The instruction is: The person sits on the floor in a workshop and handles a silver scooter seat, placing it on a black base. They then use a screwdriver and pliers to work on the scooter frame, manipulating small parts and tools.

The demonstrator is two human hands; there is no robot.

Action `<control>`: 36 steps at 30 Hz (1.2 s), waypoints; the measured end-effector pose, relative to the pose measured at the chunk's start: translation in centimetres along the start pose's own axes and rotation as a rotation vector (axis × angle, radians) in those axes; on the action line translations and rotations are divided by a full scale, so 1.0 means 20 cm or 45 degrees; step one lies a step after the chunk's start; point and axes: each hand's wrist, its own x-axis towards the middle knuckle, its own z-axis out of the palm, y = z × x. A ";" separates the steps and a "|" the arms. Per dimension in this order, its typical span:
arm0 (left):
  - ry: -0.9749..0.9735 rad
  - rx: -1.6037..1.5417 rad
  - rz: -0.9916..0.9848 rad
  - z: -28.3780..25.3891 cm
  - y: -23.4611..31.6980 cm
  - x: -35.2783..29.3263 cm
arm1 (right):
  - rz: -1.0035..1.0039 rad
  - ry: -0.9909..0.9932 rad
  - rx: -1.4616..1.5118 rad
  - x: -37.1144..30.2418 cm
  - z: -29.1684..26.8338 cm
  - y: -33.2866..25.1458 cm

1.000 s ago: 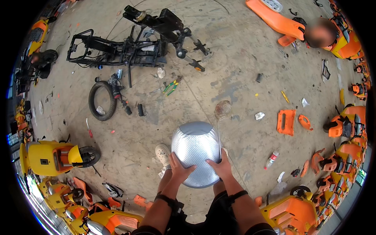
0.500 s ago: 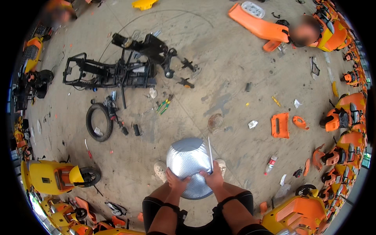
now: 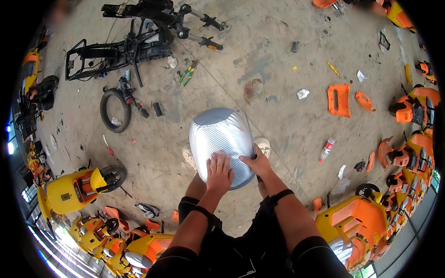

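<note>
A padded, seat-shaped piece in shiny silver textured material, with a grey panel at its far end, lies between my knees. My left hand rests flat on its near part, fingers stretched and slightly apart. At its right edge, my right hand is closed around a long thin rod-like tool, whose shaft points away from me along that edge. The right thumb presses onto the silver surface. Most of the tool's grip end and the other right fingers are hidden, and its exact kind cannot be made out.
Ahead left lie a black vehicle frame, a tyre and green-yellow pliers. To the right are an orange plastic panel and a bottle. Yellow-orange scooters stand at left and right. My shoes flank the silver piece.
My view has tilted, so the floor things sit higher. The left hand has gone from gripping the piece's left side to lying flat on top. The right hand stays at the right edge.
</note>
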 end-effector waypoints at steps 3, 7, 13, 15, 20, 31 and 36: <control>-0.019 -0.011 0.004 0.07 0.05 -0.08 | -0.012 0.100 -0.001 -0.02 0.05 0.05; -0.049 -0.044 -0.004 0.09 0.09 -0.15 | -0.047 0.077 0.093 -0.06 0.05 0.06; -0.030 -0.069 0.037 0.07 0.03 -0.14 | -0.131 0.165 0.136 -0.04 0.10 0.14; 0.053 -0.059 0.026 0.06 -0.02 -0.07 | -0.172 0.171 0.139 -0.01 0.12 0.14; 0.260 0.035 -0.027 -0.01 -0.14 0.29 | -0.172 0.127 0.131 -0.02 0.08 0.08; 0.249 0.101 -0.030 -0.14 -0.13 0.64 | -0.170 0.218 -0.048 -0.04 0.07 0.03; 0.177 0.097 0.031 -0.05 -0.12 0.49 | -0.219 0.234 -0.040 -0.05 0.10 0.04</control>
